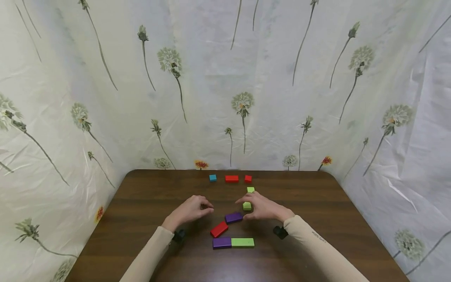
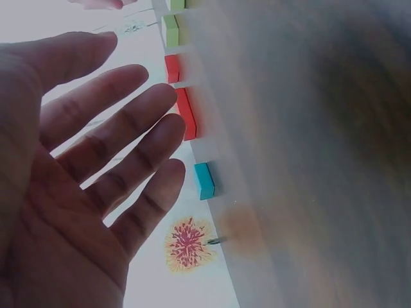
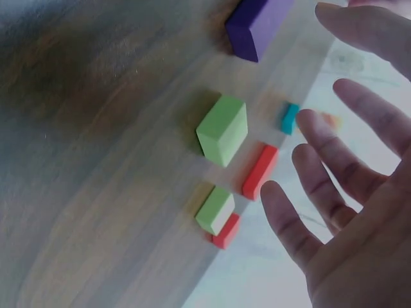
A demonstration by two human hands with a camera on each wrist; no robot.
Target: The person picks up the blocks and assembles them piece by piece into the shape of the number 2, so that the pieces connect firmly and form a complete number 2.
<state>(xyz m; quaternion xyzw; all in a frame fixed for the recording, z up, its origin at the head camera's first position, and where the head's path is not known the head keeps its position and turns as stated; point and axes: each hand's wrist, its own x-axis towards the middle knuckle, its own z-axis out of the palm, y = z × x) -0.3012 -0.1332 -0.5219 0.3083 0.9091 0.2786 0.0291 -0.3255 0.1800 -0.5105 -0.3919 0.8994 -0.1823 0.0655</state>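
My left hand (image 1: 192,208) hovers over the table to the left of the blocks, fingers relaxed and holding nothing; its palm faces me in the left wrist view. On the other side, my right hand (image 1: 264,207) is beside a purple block (image 1: 233,218) and partly above a light green block (image 1: 247,206). Nothing lies between its spread fingers in the right wrist view. A red block (image 1: 219,229) sits slanted just nearer than the purple one. Closer to me, another purple block (image 1: 222,243) and a long green block (image 1: 242,243) lie end to end.
Along the far edge of the brown wooden table (image 1: 158,188) lie a blue block (image 1: 213,178), a long red block (image 1: 231,179) and a small red block (image 1: 248,179). Another green block (image 1: 250,189) sits behind my right hand. A flower-printed curtain (image 1: 211,117) surrounds the table.
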